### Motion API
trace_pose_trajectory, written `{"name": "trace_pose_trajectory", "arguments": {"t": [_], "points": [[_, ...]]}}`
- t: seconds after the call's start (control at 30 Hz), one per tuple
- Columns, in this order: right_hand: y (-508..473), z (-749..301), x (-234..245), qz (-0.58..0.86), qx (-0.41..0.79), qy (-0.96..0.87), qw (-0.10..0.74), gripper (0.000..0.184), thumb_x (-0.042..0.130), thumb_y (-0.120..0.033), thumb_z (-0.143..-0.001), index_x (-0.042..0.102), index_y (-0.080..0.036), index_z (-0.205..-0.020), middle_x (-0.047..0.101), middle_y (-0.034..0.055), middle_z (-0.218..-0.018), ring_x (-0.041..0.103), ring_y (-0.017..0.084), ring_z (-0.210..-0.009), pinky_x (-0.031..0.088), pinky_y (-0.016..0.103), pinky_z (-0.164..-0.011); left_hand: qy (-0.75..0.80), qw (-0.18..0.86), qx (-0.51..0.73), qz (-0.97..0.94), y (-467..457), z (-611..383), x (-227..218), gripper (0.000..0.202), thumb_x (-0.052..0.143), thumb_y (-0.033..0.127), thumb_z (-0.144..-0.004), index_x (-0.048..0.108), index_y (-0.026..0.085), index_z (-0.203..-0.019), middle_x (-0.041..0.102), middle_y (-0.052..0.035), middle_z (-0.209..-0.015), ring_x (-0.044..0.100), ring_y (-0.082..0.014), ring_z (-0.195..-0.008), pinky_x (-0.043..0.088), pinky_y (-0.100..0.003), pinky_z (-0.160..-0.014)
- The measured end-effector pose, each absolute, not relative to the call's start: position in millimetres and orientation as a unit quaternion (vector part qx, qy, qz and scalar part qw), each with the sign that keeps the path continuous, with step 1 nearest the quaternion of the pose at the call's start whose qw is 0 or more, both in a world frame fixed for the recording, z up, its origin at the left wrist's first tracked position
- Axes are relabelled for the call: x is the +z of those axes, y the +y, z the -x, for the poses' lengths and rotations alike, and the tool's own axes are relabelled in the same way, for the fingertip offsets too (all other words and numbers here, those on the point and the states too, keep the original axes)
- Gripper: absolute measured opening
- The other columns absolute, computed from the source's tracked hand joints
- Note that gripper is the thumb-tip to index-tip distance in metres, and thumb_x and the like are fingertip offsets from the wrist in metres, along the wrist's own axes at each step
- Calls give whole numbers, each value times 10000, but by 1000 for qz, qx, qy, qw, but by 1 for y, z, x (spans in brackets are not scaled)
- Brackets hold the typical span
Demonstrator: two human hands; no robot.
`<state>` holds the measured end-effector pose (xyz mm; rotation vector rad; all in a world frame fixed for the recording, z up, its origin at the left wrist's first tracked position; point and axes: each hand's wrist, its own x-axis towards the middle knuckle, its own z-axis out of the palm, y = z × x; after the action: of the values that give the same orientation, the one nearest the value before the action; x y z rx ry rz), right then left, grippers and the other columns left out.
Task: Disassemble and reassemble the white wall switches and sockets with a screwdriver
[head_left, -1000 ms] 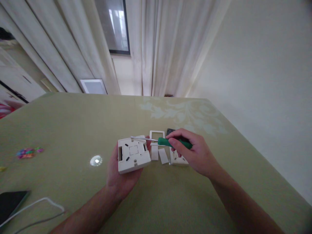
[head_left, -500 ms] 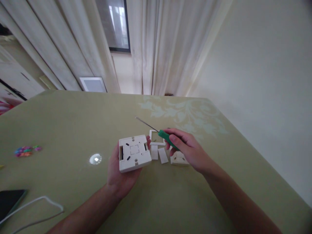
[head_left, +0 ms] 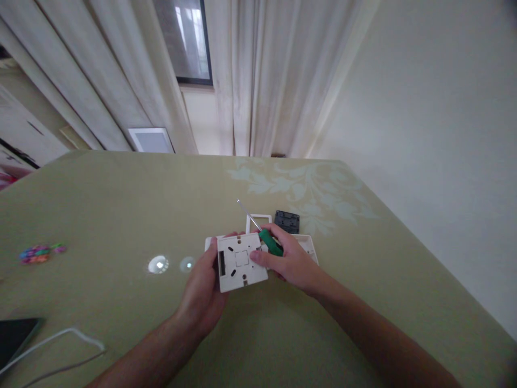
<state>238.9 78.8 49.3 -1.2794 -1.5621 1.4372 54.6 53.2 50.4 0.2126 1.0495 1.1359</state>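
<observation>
My left hand (head_left: 205,285) grips a square white switch box (head_left: 241,264) by its left side, its flat slotted back facing up. A green-handled screwdriver (head_left: 270,242) is held in my right hand (head_left: 293,264), its thin metal shaft pointing up and away to the left. My right thumb presses on the right edge of the box, so both hands touch it. Just beyond the box lies a white square frame (head_left: 264,216), partly hidden by my right hand. Next to it is a dark grey plastic part (head_left: 287,221). Another white box (head_left: 310,247) sits behind my right hand, mostly covered.
Small colourful pieces (head_left: 40,254) lie in a cluster on the left of the green table (head_left: 133,199). Nearer me are a dark flat device (head_left: 18,337) and a white cable (head_left: 76,331). Curtains (head_left: 278,81) hang past the far edge, with a wall on the right.
The switch box has moved right and slightly nearer me. My right hand has come left and down onto it with the screwdriver. The dark part now shows beyond my right hand.
</observation>
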Motion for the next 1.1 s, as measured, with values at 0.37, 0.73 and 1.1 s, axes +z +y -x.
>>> {"name": "trace_pose_trajectory", "arguments": {"t": [0.37, 0.73, 1.1], "points": [[70, -240, 58, 411, 602, -550, 408, 604, 932, -404, -808, 660, -245, -1324, 703, -1, -963, 600, 108, -686, 537, 237, -601, 469, 642, 599, -96, 65, -47, 63, 239, 551, 204, -1110, 777, 175, -1181, 794, -117, -1342, 783, -208, -1093, 665, -273, -797], [65, -235, 60, 249, 380, -801, 389, 520, 722, -21, -828, 666, -268, -1283, 705, 67, -1281, 664, 232, -1260, 516, 419, -1135, 453, 683, 562, -115, 67, -38, 37, 175, 799, 188, -917, 757, 158, -1084, 843, -95, -999, 822, -225, -883, 666, -305, -798], [66, -238, 29, 274, 148, -882, 353, 459, 694, -214, -992, 594, -230, -1439, 706, 141, -1418, 717, 250, -1275, 640, 338, -896, 469, 456, 709, -262, 69, -35, 51, 150, 700, 343, -1050, 740, 201, -1022, 793, 2, -793, 774, -164, -725, 654, -261, -712]]}}
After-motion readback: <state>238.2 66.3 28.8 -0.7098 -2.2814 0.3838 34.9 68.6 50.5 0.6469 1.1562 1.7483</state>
